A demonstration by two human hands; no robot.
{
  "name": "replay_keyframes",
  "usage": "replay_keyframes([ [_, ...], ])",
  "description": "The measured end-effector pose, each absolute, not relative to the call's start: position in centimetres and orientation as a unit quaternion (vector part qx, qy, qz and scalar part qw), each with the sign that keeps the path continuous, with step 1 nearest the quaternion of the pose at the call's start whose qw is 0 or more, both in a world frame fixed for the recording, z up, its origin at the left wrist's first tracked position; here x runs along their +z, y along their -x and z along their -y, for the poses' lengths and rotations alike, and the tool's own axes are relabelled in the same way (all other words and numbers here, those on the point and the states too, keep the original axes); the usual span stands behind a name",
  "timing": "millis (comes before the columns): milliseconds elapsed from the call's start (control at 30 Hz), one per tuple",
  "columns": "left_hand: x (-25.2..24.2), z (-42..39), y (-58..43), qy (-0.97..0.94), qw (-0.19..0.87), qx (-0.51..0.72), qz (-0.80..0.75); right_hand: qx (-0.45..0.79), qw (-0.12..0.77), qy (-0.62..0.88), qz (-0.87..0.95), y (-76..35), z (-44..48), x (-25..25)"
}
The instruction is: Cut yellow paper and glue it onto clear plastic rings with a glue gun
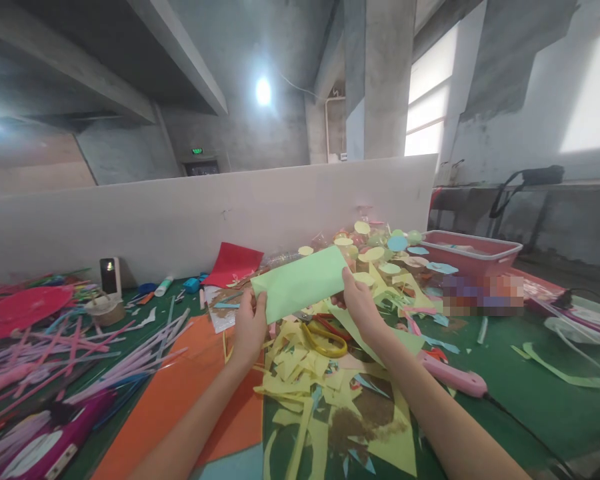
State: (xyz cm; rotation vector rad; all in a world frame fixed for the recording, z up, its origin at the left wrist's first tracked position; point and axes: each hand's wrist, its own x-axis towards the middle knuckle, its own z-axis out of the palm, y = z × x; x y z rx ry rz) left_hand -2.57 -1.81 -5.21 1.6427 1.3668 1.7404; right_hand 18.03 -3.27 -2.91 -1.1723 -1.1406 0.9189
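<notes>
A light green sheet of paper (303,283), oblong and slightly tilted, is held up in front of me by both ends. My left hand (251,323) pinches its lower left corner between thumb and fingers. At the right end, my right hand (363,307) grips the edge, its thumb on the near face. Below the sheet lie yellow-handled scissors (325,341), partly covered, on a heap of yellow paper scraps (305,373). Another piece of green paper (405,341) lies beneath my right forearm.
Orange sheets (190,393) lie at left, beside pink and purple strips (130,360). A pink glue gun (455,377) with a black cord rests at right. Behind are a red sheet (233,263), a pink basket (473,250), cut paper rounds (373,255) and a white partition (180,213).
</notes>
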Motion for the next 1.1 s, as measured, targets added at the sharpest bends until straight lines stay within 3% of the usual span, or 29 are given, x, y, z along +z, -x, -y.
replay_keyframes([
  [667,-6.0,0.1,5.1,-0.576,0.172,0.621,-0.503,0.384,0.588,0.467,0.538,-17.6,2.6,-3.7],
  [900,-5.8,0.1,4.8,-0.527,0.233,0.654,-0.490,0.398,0.577,0.443,0.560,-17.5,2.7,-3.5],
  [1100,-5.5,3.1,1.4,-0.488,0.326,0.652,-0.481,0.426,0.506,0.425,0.617,-15.6,4.7,-3.2],
])
